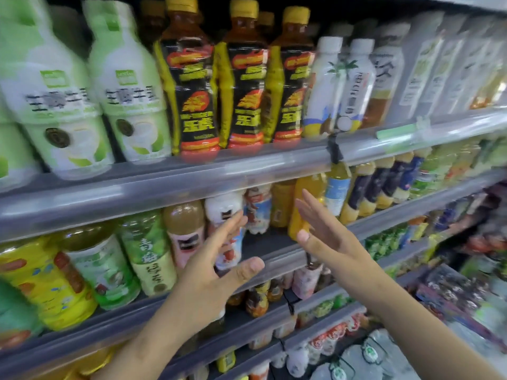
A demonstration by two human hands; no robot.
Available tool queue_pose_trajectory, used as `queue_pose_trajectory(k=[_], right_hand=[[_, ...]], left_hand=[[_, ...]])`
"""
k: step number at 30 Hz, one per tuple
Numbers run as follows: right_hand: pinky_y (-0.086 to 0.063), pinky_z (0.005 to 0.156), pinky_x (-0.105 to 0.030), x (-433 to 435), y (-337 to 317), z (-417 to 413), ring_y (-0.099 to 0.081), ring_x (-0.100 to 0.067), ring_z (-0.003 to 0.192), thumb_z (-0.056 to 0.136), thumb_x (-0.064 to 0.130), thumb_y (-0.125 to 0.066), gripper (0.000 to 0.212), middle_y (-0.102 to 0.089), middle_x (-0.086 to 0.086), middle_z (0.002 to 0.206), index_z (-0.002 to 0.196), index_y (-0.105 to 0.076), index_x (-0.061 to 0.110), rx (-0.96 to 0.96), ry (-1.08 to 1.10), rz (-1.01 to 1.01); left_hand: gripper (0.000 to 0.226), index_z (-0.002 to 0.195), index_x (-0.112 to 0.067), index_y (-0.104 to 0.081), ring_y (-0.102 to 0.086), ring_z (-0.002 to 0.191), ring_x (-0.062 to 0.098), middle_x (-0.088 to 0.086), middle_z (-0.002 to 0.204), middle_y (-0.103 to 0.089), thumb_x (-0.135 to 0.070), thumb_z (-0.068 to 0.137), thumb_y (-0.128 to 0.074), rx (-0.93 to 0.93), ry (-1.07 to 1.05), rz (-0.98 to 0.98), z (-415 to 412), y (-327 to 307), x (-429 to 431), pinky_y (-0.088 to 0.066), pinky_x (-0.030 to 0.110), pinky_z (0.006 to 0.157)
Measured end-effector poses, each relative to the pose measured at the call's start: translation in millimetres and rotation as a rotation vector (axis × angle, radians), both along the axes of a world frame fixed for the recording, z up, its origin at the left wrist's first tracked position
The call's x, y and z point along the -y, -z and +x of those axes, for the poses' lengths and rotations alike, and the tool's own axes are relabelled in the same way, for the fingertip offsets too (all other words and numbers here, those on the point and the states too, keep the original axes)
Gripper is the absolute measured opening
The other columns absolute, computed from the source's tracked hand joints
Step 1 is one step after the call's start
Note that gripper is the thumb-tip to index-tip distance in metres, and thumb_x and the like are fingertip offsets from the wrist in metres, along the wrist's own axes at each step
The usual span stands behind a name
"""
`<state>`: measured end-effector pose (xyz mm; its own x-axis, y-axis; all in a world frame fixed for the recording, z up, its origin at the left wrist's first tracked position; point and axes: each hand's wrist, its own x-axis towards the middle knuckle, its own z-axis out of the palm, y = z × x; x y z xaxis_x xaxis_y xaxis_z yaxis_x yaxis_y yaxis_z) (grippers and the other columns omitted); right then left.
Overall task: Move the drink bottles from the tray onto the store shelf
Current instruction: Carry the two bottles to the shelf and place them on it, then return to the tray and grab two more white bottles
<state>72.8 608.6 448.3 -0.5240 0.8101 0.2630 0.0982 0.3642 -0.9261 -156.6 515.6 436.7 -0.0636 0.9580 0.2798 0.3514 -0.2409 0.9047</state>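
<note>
The person is reaching with both hands toward the middle store shelf (277, 259), where a bare stretch of dark board is showing between the bottles; the left hand (216, 259) is spread wide, its fingers (233, 223) lying against a white-capped bottle (223, 215) with a pale label, thumb standing apart and closing on nothing; the right hand (326, 234) is likewise flat and open, palm turned inward, fingers pointing up toward an orange juice bottle (307, 196) just behind them, and it too is holding nothing; the two palms are facing each other across the gap, which suggests the person is framing or widening that slot, probably nudging the neighbours aside so that more stock can stand there; the tray named in the task is not appearing anywhere in view, so whether bottles are waiting on it cannot be told; the drink bottles that can be seen are all standing upright in tight rows on the shelves, labels outward, a clear front rail (192, 176) keeping the upper row from sliding off; on that upper shelf the black and yellow energy drinks (247, 86) are sitting between green-labelled white bottles (129, 97) and paler ones to the right; much of the picture is blurring, so finer contact is hard to judge.
</note>
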Motion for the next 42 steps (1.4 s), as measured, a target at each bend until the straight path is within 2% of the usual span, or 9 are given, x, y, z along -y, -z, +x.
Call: queue_pose_trajectory(k=[4, 7, 12, 18, 21, 24, 29, 36, 42], right_hand=[[-0.039, 0.115, -0.032, 22.7, 4.8, 60.7, -0.026, 0.013, 0.147, 0.073, 0.08, -0.07, 0.089, -0.033, 0.04, 0.158, 0.15, -0.027, 0.066, 0.011, 0.234, -0.01], [-0.031, 0.122, -0.046, 49.9, 10.2, 102.7, -0.027, 0.011, 0.148, 0.075, 0.078, -0.071, 0.086, -0.033, 0.039, 0.159, 0.149, -0.028, 0.067, 0.012, 0.423, -0.026], [-0.038, 0.114, -0.033, 120.8, 19.8, 139.8, -0.039, 0.009, 0.143, 0.073, 0.078, -0.071, 0.085, -0.044, 0.033, 0.155, 0.147, -0.032, 0.067, 0.004, 0.761, -0.027], [-0.042, 0.111, -0.03, 235.5, 36.9, 131.8, -0.047, 0.008, 0.138, 0.078, 0.063, -0.073, 0.078, -0.051, 0.033, 0.149, 0.147, -0.037, 0.059, -0.057, 1.193, -0.048], [-0.042, 0.11, -0.027, 309.2, 49.0, 120.7, -0.047, 0.01, 0.137, 0.079, 0.062, -0.072, 0.085, -0.05, 0.028, 0.152, 0.154, -0.034, 0.051, -0.064, 1.411, -0.086], [-0.042, 0.109, -0.023, 379.4, 56.5, 105.0, -0.047, 0.012, 0.136, 0.077, 0.065, -0.072, 0.089, -0.046, 0.029, 0.153, 0.155, -0.032, 0.051, -0.056, 1.596, -0.116], [-0.042, 0.114, -0.031, 500.3, 69.9, 70.2, -0.048, 0.005, 0.138, 0.073, 0.074, -0.074, 0.092, -0.049, 0.025, 0.152, 0.153, -0.034, 0.054, -0.118, 1.901, -0.144], [-0.038, 0.112, -0.029, 662.6, 109.1, -14.2, -0.042, 0.01, 0.14, 0.074, 0.075, -0.075, 0.075, -0.046, 0.038, 0.15, 0.139, -0.038, 0.073, -0.24, 2.264, -0.186], [-0.037, 0.112, -0.026, 752.2, 156.8, -97.0, -0.043, 0.008, 0.141, 0.069, 0.08, -0.074, 0.078, -0.048, 0.035, 0.151, 0.137, -0.038, 0.075, -0.326, 2.492, -0.247]], left_hand=[[0.087, 0.146, -0.062, -0.034, -0.035, 0.143, -0.005, -0.034, 0.154, -0.039, -0.087, 0.068, -0.063, 0.009, 0.228, -0.027, 46.5, 5.3, -37.8, -0.032, 0.035, 0.117], [0.086, 0.144, -0.066, -0.032, -0.032, 0.139, -0.016, -0.039, 0.154, -0.036, -0.089, 0.067, -0.062, -0.007, 0.417, -0.029, 89.3, 10.2, -60.1, -0.035, 0.021, 0.108], [0.094, 0.144, -0.063, -0.036, -0.036, 0.138, -0.013, -0.032, 0.153, -0.04, -0.093, 0.058, -0.062, 0.004, 0.691, -0.049, 144.3, 20.8, -73.8, -0.038, 0.023, 0.104], [0.096, 0.145, -0.052, -0.044, -0.049, 0.124, -0.015, -0.029, 0.139, -0.055, -0.09, 0.06, -0.064, -0.018, 1.076, -0.008, 199.1, 35.5, -46.5, -0.043, 0.009, 0.094], [0.085, 0.14, -0.058, -0.044, -0.048, 0.129, -0.011, -0.028, 0.143, -0.053, -0.089, 0.063, -0.064, -0.053, 1.276, -0.003, 230.6, 45.2, -4.3, -0.042, 0.027, 0.102], [0.082, 0.141, -0.055, -0.043, -0.05, 0.128, -0.01, -0.035, 0.142, -0.05, -0.086, 0.068, -0.064, -0.069, 1.46, 0.01, 259.8, 54.5, 49.0, -0.041, 0.022, 0.102], [0.087, 0.142, -0.049, -0.045, -0.053, 0.13, -0.001, -0.02, 0.145, -0.055, -0.085, 0.066, -0.066, -0.058, 1.754, -0.009, 296.5, 72.0, 163.7, -0.041, 0.028, 0.106], [0.089, 0.144, -0.051, -0.045, -0.044, 0.13, -0.017, -0.036, 0.142, -0.05, -0.086, 0.065, -0.065, -0.13, 2.167, -0.025, 302.1, 113.6, 351.9, -0.038, 0.006, 0.1], [0.089, 0.147, -0.054, -0.038, -0.04, 0.138, -0.009, -0.031, 0.151, -0.044, -0.081, 0.069, -0.07, -0.255, 2.389, -0.145, 262.9, 173.6, 466.1, -0.039, 0.028, 0.11]])
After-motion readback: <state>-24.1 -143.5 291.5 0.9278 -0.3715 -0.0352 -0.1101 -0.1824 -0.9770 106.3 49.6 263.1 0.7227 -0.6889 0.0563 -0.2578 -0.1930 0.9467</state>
